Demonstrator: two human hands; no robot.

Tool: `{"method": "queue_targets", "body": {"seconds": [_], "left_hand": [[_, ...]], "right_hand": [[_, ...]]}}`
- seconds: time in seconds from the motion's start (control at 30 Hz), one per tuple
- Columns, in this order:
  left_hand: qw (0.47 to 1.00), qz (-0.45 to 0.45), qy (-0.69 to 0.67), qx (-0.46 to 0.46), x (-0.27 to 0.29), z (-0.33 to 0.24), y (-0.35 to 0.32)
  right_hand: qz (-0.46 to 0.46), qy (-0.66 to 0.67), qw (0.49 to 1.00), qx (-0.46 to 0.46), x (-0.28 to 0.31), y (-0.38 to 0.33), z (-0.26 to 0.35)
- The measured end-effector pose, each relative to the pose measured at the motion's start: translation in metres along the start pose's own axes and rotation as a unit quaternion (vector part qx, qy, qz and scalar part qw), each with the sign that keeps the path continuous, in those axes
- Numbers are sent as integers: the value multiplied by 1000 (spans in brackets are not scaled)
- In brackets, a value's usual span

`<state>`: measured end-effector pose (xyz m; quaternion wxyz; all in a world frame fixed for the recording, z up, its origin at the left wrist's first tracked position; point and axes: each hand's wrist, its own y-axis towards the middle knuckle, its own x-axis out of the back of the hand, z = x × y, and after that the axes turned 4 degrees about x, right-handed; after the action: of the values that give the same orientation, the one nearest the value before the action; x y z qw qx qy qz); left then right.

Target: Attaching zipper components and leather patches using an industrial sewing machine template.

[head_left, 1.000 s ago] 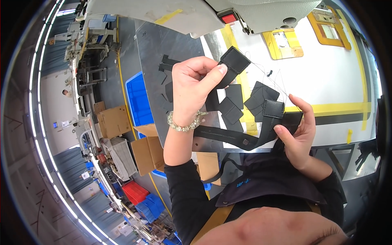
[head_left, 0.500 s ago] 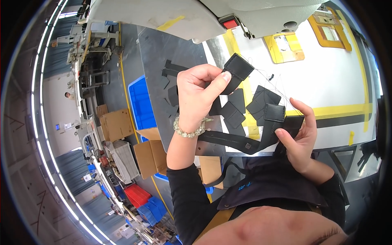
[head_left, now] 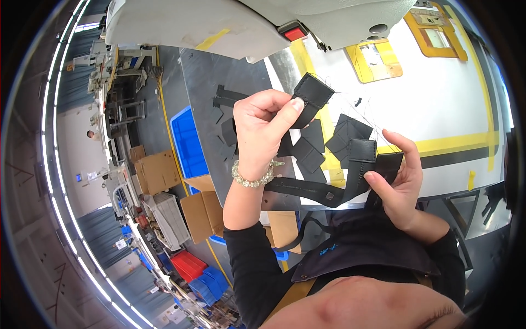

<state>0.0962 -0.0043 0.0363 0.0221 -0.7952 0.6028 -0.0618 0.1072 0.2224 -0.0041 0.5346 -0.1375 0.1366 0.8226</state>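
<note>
My left hand [head_left: 264,120] pinches a black strap just below the stitched leather tab [head_left: 313,91] at its end. Lower right, my right hand [head_left: 395,181] grips another end of black strap, which carries a similar stitched leather tab [head_left: 362,151]. A slack length of black strap [head_left: 307,189] hangs between the hands along the table's near edge, with a small square mark on it. Loose dark threads trail from both tabs. Beyond the hands, several black leather pieces [head_left: 308,155] lie on the table. My left fingers hide part of the strap.
A pale sewing machine body [head_left: 329,22] with a red button overhangs the table's far side. Yellow templates [head_left: 373,61] and yellow tape lie on the white work surface [head_left: 433,109]. Left of the table are a blue bin [head_left: 187,140] and an opened cardboard box [head_left: 201,214].
Both hands still hold the strap ends in nearly the same pose. The machine, table and held pieces appear shifted slightly left in the view.
</note>
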Motion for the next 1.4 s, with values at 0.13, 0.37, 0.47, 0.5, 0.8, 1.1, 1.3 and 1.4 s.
{"method": "queue_targets", "body": {"seconds": [0.13,0.37,0.47,0.5,0.8,1.1,1.3,1.4], "left_hand": [[999,-36,12,-28,4,-3,-5],[954,-119,189,-202,16,-5,-18],[970,-134,99,-177,15,-12,-23],[969,-141,97,-181,14,-12,-24],[980,-135,-114,-91,0,-2,-35],[976,-142,-133,-100,3,2,-36],[978,-141,-127,-89,3,3,-36],[977,-140,-132,-89,4,3,-37]], "right_hand": [[4,33,999,-21,-2,1,-1],[13,77,997,-19,-22,14,5],[19,89,996,-3,-35,21,7],[8,91,996,3,-37,23,7],[-2,116,993,-21,-48,29,7],[9,95,994,-52,-43,25,-1],[16,101,994,-47,-43,24,-5],[11,103,993,-47,-44,25,-5]]}}
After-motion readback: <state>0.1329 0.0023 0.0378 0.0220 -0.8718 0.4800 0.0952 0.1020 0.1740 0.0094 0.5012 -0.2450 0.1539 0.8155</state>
